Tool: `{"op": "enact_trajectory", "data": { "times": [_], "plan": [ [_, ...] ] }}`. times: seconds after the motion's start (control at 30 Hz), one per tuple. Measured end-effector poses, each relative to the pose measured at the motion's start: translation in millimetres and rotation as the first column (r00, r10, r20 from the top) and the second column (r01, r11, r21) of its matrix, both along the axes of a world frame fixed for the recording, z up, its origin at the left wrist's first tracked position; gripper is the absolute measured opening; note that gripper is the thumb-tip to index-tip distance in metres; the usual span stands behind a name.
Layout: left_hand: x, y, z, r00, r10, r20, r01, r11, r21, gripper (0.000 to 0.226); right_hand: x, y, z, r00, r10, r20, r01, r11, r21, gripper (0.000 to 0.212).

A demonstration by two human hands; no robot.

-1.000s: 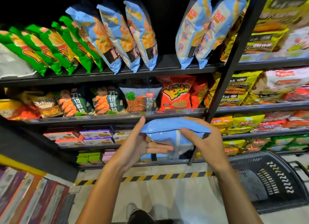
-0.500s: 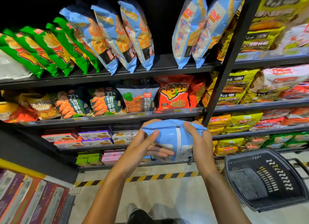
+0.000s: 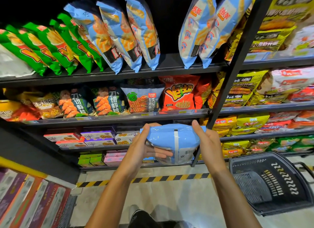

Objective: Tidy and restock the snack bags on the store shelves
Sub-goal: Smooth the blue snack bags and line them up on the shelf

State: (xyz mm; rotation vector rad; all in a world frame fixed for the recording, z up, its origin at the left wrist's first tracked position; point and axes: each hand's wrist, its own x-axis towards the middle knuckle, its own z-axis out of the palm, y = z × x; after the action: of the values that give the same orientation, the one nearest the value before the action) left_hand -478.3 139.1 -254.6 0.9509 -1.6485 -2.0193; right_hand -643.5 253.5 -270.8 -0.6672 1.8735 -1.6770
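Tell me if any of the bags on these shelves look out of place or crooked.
Yes. On the top shelf, the green bags and three blue bags lean sideways instead of standing upright, and an empty gap separates them from two more blue bags.

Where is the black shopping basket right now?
In the head view, the black shopping basket sits on the floor at lower right, beside the person's right forearm and below the shelves of yellow snack bags.

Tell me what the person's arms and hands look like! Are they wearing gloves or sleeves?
No gloves and no sleeves show. The left hand and right hand are bare, and both forearms are bare as far as the bottom edge of the picture. No watch, ring or bracelet shows on either wrist or on the fingers in view.
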Motion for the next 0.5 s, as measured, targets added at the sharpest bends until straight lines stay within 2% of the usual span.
{"op": "enact_trajectory", "data": {
  "times": [0.1,0.23,0.33,0.4,0.5],
  "plan": [
    [-1.6,1.6,0.0,1.000,0.001,-0.005,-0.001,1.000,-0.024,0.049,-2.9,-2.9,-2.2,0.999,-0.032,0.004,0.032,0.999,0.002,0.081],
    [-2.0,0.8,0.1,0.999,-0.001,-0.041,-0.002,0.998,-0.058,0.047,-4.7,0.8,-0.2,1.000,-0.024,0.013,0.024,1.000,0.012,0.089],
    [-1.2,1.8,2.5,0.996,-0.001,-0.094,-0.009,0.995,-0.103,0.046,-6.6,5.7,4.6,0.997,0.068,0.038,-0.068,0.998,-0.013,0.088],
    [2.5,0.4,2.5,0.995,-0.012,-0.103,-0.005,0.987,-0.164,0.043,-10.3,11.9,8.0,0.980,0.163,0.111,-0.154,0.985,-0.084,0.070],
    [8.2,-1.5,4.8,0.991,-0.121,-0.054,0.093,0.926,-0.367,0.036,-28.7,23.6,10.1,0.921,0.240,0.307,-0.183,0.962,-0.204,0.075]
  ]
}}
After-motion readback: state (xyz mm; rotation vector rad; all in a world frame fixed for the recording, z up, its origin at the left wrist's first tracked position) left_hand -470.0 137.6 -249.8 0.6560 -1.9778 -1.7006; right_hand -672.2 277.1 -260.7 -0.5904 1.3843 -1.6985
